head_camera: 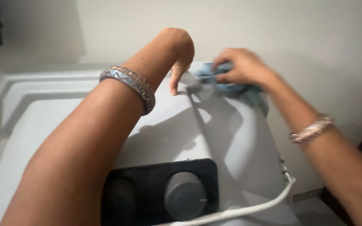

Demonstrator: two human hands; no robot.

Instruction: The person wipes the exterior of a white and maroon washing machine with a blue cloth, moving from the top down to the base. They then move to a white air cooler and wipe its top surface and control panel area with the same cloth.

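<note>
Item: white washing machine (63, 117), top surface, under wiping; you are pressing a crumpled blue cloth (214, 77) against its far edge near the wall, your right hand (241, 67) closing around the cloth in a bunched grip. Your left hand (180, 54) is hanging just beside it, fingers curled loosely downward, holding nothing and barely touching the lid. The cloth is sitting only at the back right corner, so by my judgement the near lid, the black control panel (156, 192) with its grey knob (185, 194) and the white hose (252, 207) are awaiting wiping.
</note>
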